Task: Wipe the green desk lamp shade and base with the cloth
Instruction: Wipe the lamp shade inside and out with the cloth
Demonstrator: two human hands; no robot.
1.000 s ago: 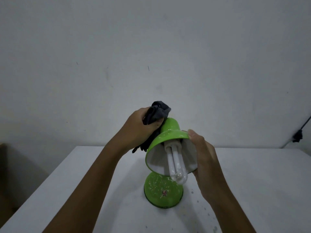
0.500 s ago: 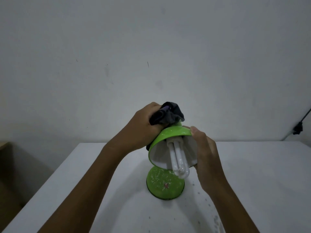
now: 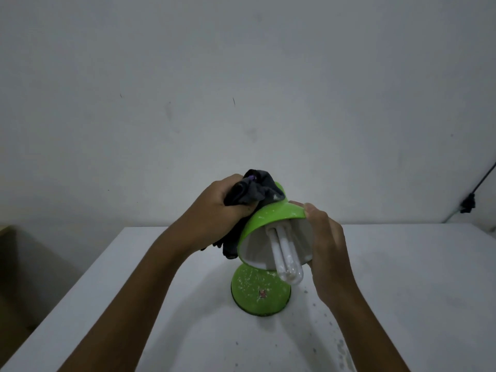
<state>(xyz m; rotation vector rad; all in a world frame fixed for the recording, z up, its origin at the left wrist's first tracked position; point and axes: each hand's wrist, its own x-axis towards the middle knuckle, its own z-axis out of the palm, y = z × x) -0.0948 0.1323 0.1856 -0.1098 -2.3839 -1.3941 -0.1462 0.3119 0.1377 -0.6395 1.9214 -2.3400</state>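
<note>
— Above the white table (image 3: 402, 277), what are the hands doing?
— The left hand (image 3: 214, 208) is clutching a dark cloth (image 3: 255, 191), pressing it on the green shade (image 3: 271, 218). The right hand (image 3: 326, 240) is gripping the shade's rim.
— And below?
— The bulb (image 3: 285, 257) is pointing down over the speckled green base (image 3: 260, 294), which is sitting on the table.

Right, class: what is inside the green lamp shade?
Inside the shade a white U-tube bulb pokes out past the rim, against the white lining. Its socket is hidden deep inside.
</note>
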